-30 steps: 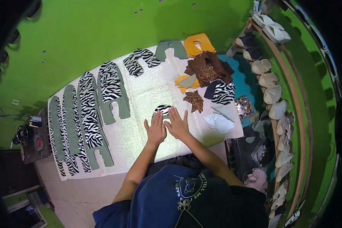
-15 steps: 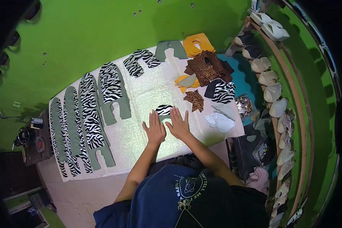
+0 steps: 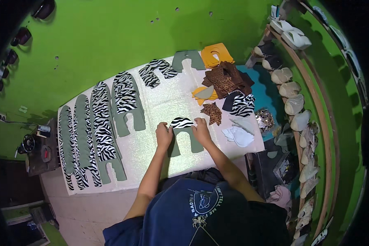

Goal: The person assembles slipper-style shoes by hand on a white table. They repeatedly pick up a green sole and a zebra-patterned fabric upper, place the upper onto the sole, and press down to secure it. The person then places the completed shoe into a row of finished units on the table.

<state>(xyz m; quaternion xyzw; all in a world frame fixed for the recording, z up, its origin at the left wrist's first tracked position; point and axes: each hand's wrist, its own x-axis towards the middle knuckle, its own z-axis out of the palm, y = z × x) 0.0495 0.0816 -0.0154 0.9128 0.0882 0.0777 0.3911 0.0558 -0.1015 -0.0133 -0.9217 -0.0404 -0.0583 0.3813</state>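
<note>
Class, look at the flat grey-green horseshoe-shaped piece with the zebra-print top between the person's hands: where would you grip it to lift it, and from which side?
Probably pinch the two grey-green legs of the horseshoe-shaped piece from the near edge. It lies flat on the white table cover, legs pointing toward the person, while the left hand and right hand cover its top corners.

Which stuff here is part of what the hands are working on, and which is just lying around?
In hand:
- left hand
- right hand
- zebra-print piece
- green cut-out under it
- white sheet they lie on

Lying about:
- rows of zebra and green cut-outs
- brown leopard pieces
- orange piece
- white scraps
- shoe forms on the rack
</note>
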